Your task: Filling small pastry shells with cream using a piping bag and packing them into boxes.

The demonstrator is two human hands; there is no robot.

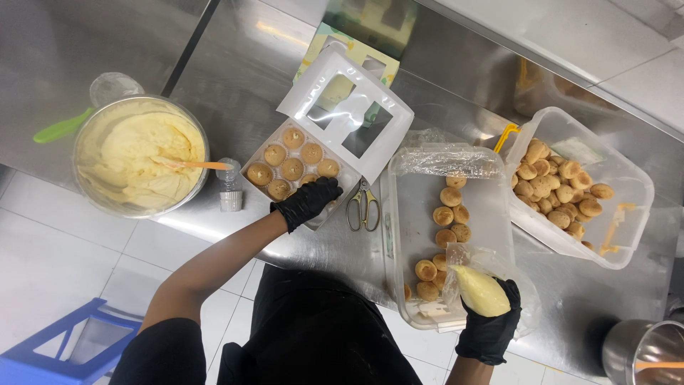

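My left hand, in a black glove, rests with fingers curled on the near corner of a white box of small round pastries; whether it grips one, I cannot tell. My right hand, also gloved, is closed around a piping bag of yellow cream, just over a clear tub of pastries. Scissors lie between box and tub.

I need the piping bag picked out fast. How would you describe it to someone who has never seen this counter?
Start at the steel counter and find the clear tub nearest its front edge, holding a few small round pastries. At that tub's near right corner the right hand, in a black glove, grips the piping bag. It is the only soft clear plastic pouch bulging with pale yellow cream.
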